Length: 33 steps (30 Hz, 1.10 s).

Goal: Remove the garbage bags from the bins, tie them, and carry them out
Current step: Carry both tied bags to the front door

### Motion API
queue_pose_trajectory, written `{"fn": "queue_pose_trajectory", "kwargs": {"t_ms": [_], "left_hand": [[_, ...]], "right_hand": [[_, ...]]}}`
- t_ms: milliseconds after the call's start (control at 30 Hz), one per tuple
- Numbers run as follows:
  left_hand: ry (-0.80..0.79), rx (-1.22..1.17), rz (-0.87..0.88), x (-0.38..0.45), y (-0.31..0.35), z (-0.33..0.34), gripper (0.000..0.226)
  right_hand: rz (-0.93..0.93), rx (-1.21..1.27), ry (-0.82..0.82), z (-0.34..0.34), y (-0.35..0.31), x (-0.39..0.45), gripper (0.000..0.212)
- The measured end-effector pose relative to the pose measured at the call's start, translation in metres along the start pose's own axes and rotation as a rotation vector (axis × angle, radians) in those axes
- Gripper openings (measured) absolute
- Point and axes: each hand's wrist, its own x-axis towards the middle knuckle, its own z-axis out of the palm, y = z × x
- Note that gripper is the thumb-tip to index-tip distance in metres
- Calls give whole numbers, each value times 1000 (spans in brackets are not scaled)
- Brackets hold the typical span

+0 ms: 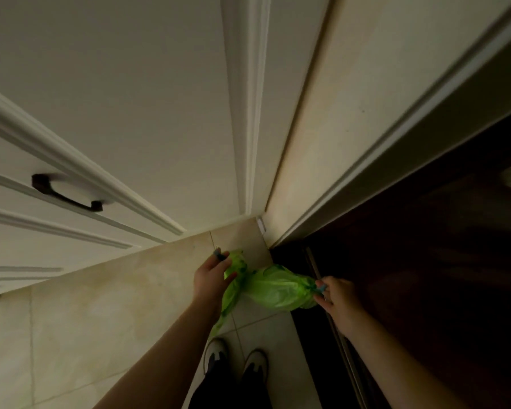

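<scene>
Green garbage bag (pixel 273 287) hangs stretched between both hands above the tiled floor (pixel 101 305), near the dark doorway threshold (pixel 322 278). Left hand (pixel 211 274) pinches one gathered end, right hand (pixel 335 299) the other. Thin crinkled film, soft, slippery, probably light; grip the twisted ends.

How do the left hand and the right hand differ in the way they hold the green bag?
The left hand lies over the bag's left portion with fingers stretched forward; the right hand pinches the gathered right end with fingers curled. The left hand is above the pale tiled floor; the right hand is above the dark floor. Both touch the same bag, which spans between them.
</scene>
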Motion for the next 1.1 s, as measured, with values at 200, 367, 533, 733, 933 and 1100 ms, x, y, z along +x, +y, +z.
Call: {"fn": "queue_pose_trajectory", "kwargs": {"t_ms": [200, 367, 533, 733, 933, 1100], "left_hand": [[-35, -111, -45, 46, 8, 23, 41], [-173, -134, -48, 64, 23, 51, 30], [-222, -74, -20, 75, 23, 66, 27], [-333, 493, 44, 88, 3, 59, 50], [-310, 772, 171, 86, 5, 52, 53], [-188, 818, 244, 83, 13, 44, 44]], "right_hand": [[-48, 7, -7, 18, -26, 45, 16], [-134, -42, -18, 35, -51, 67, 13], [-181, -95, 11, 40, -71, 74, 35], [-134, -124, -20, 40, -79, 86, 34], [-95, -93, -29, 38, -68, 86, 13], [-112, -72, -37, 33, -63, 81, 17]]}}
